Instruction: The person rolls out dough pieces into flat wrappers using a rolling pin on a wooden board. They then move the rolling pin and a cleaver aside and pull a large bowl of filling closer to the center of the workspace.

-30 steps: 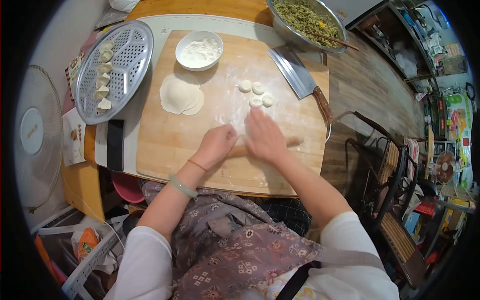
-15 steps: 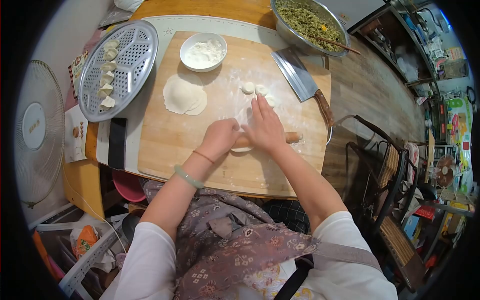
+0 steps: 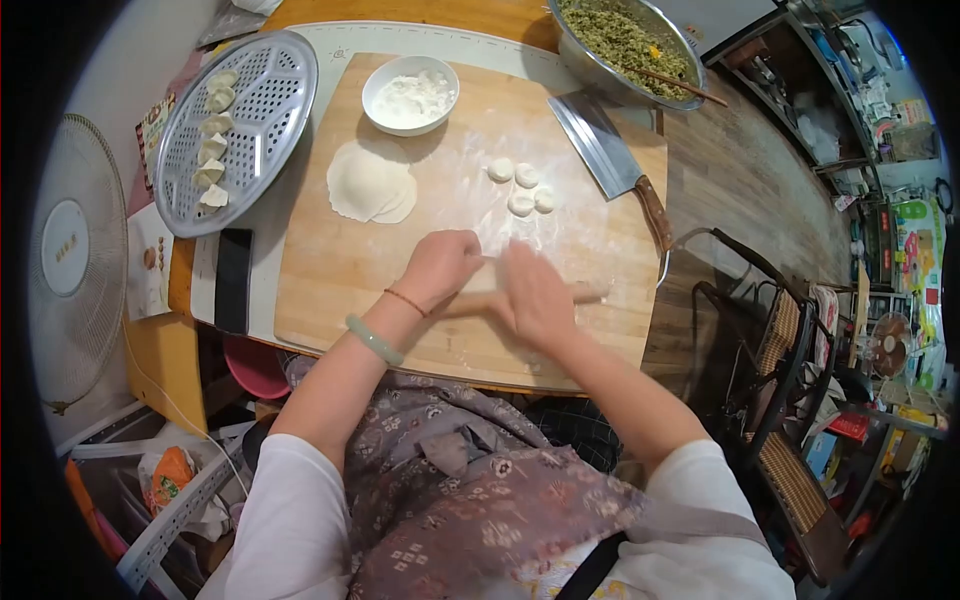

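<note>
Right hand (image 3: 535, 295) lay flat, fingers together, on rolling pin (image 3: 590, 292), frame centre. Left hand (image 3: 440, 265) pinched dough wrapper (image 3: 497, 243) edge. Wrapper likely soft, thin, tearable; best held by rim. Dough pieces (image 3: 522, 186) beyond.

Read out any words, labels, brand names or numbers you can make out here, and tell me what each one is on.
None can be read for certain.
Fan hub: a short line of marks, too small to read.
Printed packet beside the steamer tray: print too blurred to read.
Colourful boxes and posters on the shelves at the right: lettering too small to read.
Cleaver, flour bowl, cutting board: no markings visible.
</note>
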### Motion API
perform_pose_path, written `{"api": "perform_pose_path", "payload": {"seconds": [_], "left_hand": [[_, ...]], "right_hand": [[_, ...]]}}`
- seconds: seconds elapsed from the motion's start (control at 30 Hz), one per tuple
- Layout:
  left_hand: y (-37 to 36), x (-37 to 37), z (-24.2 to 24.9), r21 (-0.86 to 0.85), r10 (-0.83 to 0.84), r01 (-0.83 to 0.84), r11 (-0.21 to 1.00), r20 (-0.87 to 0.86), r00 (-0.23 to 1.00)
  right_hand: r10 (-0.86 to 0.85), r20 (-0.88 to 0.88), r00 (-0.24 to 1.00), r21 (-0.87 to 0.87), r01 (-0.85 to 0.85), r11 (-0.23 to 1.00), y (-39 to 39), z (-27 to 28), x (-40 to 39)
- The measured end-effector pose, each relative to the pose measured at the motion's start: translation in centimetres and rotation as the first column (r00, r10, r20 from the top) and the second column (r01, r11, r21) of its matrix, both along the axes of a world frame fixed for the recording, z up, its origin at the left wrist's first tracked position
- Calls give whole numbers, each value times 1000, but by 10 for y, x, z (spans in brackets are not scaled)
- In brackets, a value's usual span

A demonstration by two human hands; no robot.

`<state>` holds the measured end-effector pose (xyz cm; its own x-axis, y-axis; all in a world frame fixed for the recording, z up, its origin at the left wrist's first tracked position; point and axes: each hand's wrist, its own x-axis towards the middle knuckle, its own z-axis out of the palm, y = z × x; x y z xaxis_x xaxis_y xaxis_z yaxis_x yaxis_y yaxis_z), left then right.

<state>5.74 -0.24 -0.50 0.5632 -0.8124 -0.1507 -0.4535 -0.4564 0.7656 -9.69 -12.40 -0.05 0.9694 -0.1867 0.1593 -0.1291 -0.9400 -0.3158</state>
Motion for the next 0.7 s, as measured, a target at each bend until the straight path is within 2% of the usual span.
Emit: {"api": "perform_pose_path", "payload": {"seconds": [0.07,0.13,0.2,0.27,0.3,0.33,0.4,0.47,0.6,0.67,0.7], "left_hand": [[14,-5,-4,13,44,-43,999,-62,997],[14,-5,-4,20,73,-71,997,-114,991],[12,-7,2,17,65,-65,998,5,998],[0,1,11,23,128,-129,991,38,991],[-3,6,11,52,72,-74,996,50,996],[-3,6,9,86,12,-16,996,51,999],[5,2,0,53,45,-46,998,19,999],[13,-1,-4,23,72,-71,997,-5,997],[18,-6,0,96,122,-112,989,-100,988],[2,0,6,77,137,-146,986,112,984],[0,4,8,74,140,-149,986,113,984]], "right_hand": [[223,-157,962,48,-218,975,10,5,-39],[203,-96,975,12,-203,979,1,-4,-20],[195,-29,980,-18,-196,981,-8,-7,16],[-23,104,994,-69,31,997,-22,-2,57],[-21,106,994,-71,29,997,-21,-3,53],[14,52,999,-56,-11,998,-16,-8,38],[135,-103,985,36,-132,991,0,3,1],[278,-108,955,-6,-280,960,11,6,-40],[215,-79,974,-54,-219,974,-7,-9,12],[-4,65,998,-98,10,995,-20,0,54],[-1,66,998,-101,8,995,-19,0,50]]}}
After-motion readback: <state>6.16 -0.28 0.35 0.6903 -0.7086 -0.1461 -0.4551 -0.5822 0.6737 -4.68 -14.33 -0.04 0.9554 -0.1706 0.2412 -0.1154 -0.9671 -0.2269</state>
